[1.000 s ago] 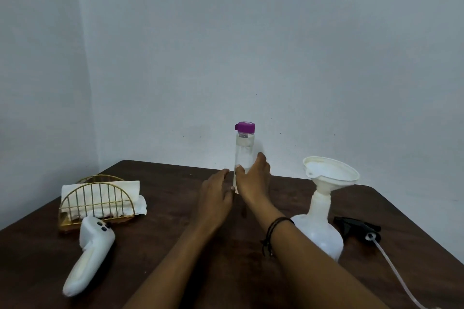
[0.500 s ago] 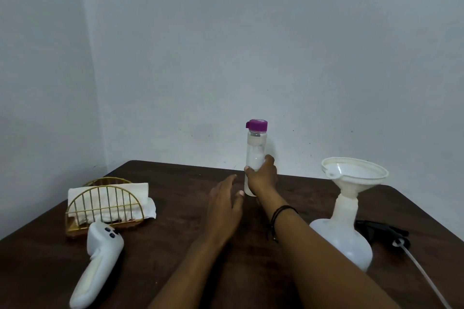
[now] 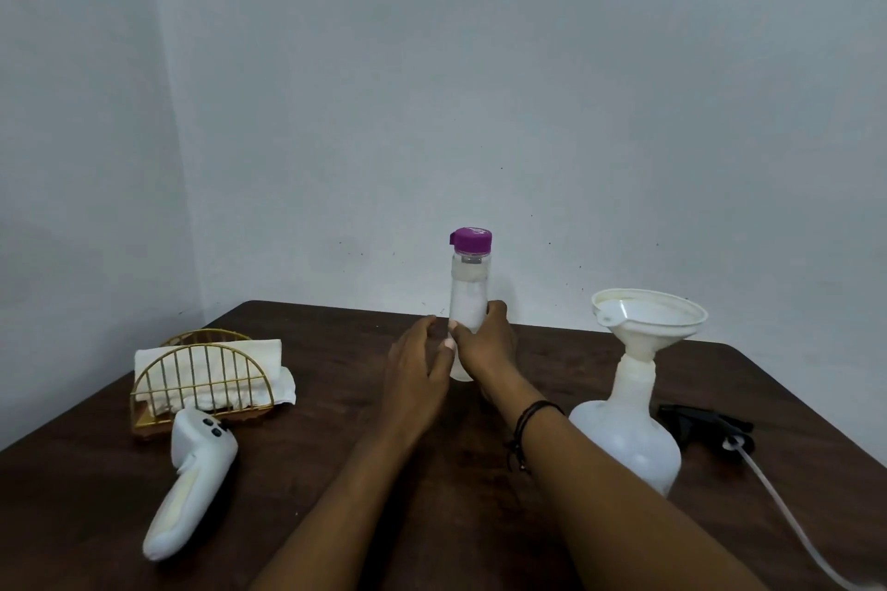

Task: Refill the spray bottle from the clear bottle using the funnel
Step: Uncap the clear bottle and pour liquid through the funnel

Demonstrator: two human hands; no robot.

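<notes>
The clear bottle (image 3: 468, 298) with a purple cap stands upright near the far middle of the dark wooden table (image 3: 480, 494). My right hand (image 3: 485, 343) is wrapped around its lower half. Just left of it, my left hand (image 3: 417, 370) is open, fingertips close to the bottle's base. To the right stands the white spray bottle (image 3: 629, 442) without its head, and a white funnel (image 3: 648, 317) sits in its neck. The black spray head (image 3: 705, 427) with its tube lies on the table behind that bottle.
A gold wire holder (image 3: 201, 379) with white napkins stands at the left. A white handheld controller (image 3: 192, 480) lies in front of it. A pale wall runs close behind the table's far edge.
My right hand has closed around the clear bottle. My left hand has moved up closer to the bottle's base. The view has shifted a little.
</notes>
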